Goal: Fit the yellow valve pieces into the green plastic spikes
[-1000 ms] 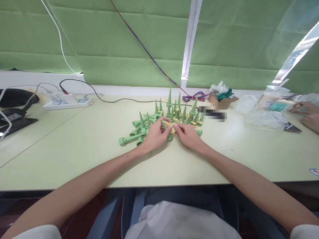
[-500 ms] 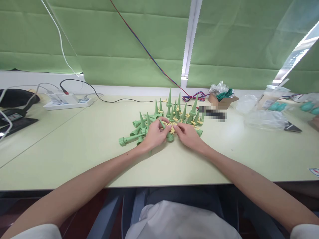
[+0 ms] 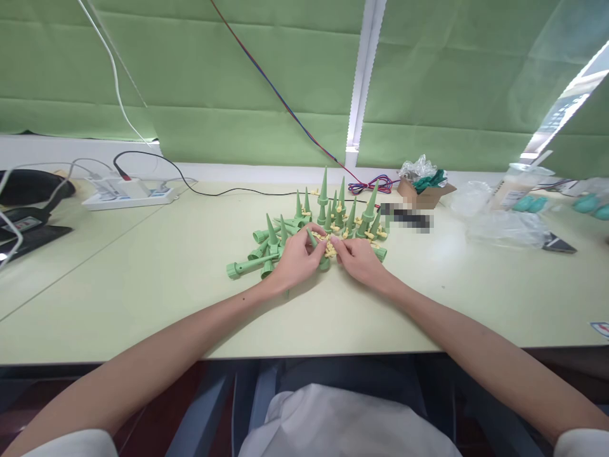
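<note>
A pile of green plastic cone spikes (image 3: 328, 212) sits mid-table, some upright, some lying flat, with small yellow pieces (image 3: 328, 244) scattered among them. My left hand (image 3: 295, 257) is closed around one green spike (image 3: 318, 249) at the front of the pile. Touching it from the right, my right hand (image 3: 359, 259) pinches at the yellow pieces beside that spike. What the right fingers hold is too small to name. A long green spike (image 3: 247, 266) lies flat to the left of my left hand.
A white power strip (image 3: 126, 193) with cables sits at the back left. A small cardboard box (image 3: 423, 190) with plastic wrap, clear bags (image 3: 504, 225) and a cup (image 3: 516, 184) stand at the right. A red-blue wire (image 3: 285, 105) hangs down the green blinds.
My fingers have shifted slightly on the spike and yellow pieces. The other person's hand at the far right edge has withdrawn out of view.
</note>
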{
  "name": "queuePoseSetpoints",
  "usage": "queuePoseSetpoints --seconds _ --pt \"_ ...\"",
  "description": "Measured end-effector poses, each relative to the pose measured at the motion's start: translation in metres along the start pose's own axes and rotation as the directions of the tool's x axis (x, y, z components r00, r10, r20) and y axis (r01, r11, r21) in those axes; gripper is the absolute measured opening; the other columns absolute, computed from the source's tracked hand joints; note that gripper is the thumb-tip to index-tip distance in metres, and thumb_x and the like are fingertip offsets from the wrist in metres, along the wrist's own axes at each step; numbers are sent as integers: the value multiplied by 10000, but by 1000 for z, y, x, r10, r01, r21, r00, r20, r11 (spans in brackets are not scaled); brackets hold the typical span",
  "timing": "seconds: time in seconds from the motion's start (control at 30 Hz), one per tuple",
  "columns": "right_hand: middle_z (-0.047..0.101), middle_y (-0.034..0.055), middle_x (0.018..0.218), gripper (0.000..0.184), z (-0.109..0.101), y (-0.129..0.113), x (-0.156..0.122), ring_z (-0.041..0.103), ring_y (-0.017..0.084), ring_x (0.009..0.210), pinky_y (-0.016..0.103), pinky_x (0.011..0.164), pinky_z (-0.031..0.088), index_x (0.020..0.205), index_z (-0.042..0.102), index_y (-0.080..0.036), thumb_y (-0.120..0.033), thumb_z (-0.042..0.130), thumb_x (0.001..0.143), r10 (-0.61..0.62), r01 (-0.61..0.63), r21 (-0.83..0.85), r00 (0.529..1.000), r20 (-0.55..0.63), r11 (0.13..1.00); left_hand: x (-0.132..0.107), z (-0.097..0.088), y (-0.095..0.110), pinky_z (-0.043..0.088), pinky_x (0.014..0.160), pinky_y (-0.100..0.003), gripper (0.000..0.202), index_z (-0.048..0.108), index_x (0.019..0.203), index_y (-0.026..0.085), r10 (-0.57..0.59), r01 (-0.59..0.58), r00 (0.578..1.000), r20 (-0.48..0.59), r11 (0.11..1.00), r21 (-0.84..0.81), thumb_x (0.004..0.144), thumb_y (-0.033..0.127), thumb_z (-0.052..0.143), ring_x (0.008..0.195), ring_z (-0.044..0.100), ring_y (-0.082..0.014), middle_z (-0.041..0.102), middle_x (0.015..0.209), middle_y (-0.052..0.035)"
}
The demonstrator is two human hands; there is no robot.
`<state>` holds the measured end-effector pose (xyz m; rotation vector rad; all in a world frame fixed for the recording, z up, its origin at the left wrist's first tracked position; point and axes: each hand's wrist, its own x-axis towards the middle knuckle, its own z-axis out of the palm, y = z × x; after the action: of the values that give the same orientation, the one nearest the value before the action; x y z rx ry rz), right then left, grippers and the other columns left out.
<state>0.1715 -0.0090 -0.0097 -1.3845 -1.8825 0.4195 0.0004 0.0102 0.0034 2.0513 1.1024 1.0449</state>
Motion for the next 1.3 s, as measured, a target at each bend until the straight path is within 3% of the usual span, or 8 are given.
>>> queuePoseSetpoints --seconds 0.23,0.37,0.63,1.0,1.3 --pt "632 5 693 296 -4 -5 -3 546 152 613 291 629 396 825 569 -200 -412 441 987 -39 39 110 999 -3 993 3 -2 -1 357 492 -246 202 577 1011 222 -29 31 997 -65 999 31 895 382 534 504 487 -115 565 641 33" --pt "666 16 813 184 -4 -4 -4 583 155 673 290 651 422 951 587 -205 -354 480 965 -72 69 152 997 12 986 4 -2 -1 380 518 -249 186 579 993 213 -23 28 994 -110 999 47 883 356 537 526 506 -123 561 628 37" --pt "623 7 749 162 -3 -2 -3 538 151 635 286 622 386 870 552 -200 -301 464 960 -77 73 152 997 19 986 1 -2 3 344 503 -249 206 580 1020 217 -39 44 997 -71 996 72 899 373 523 499 465 -127 520 575 47" --pt "469 -25 592 346 -2 -2 -2 405 130 551 278 575 293 673 418 -203 -358 441 982 -80 81 37 997 -21 996 -1 -2 4 320 497 -245 215 572 1007 216 -6 9 999 -41 997 76 910 401 517 494 448 -114 516 594 45" --pt "470 -25 570 399 -2 -3 -1 402 128 535 284 566 302 654 445 -202 -413 421 992 -65 66 29 998 -6 997 1 -3 3 350 523 -251 199 570 1023 213 -3 8 998 -60 996 85 911 366 508 514 465 -122 527 607 42"
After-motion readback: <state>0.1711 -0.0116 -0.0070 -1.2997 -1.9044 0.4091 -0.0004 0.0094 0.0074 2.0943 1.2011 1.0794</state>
